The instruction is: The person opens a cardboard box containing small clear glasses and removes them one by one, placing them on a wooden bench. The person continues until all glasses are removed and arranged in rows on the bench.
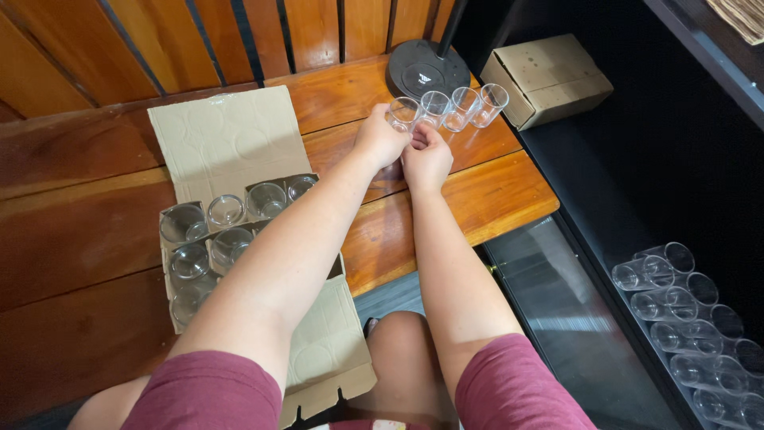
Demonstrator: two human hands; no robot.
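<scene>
Wooden slats back a reddish plank table (477, 199), with a dark shelf unit along its right edge, where more clear glasses (684, 318) lie on their sides. Both hands work near the table's far edge, beside a round black lamp base (426, 70). The left hand (380, 141) and the right hand (426, 158) together pinch four small clear glasses (450, 109), tilted in a row with their mouths toward the far right. Both grips are clenched on the glasses' bases, though exactly which fingers hold which glass is hard to tell, since the hands overlap.

The step in hand looks like carrying a handful of glasses lifted from the open cardboard carton (231, 231), which sits toward the table's left side with several glasses still in its cells. Any further move calls for steady pressure, since four slick glasses held only at their bases could slip or knock together. A closed cardboard box (549, 80) rests at the far right corner.
</scene>
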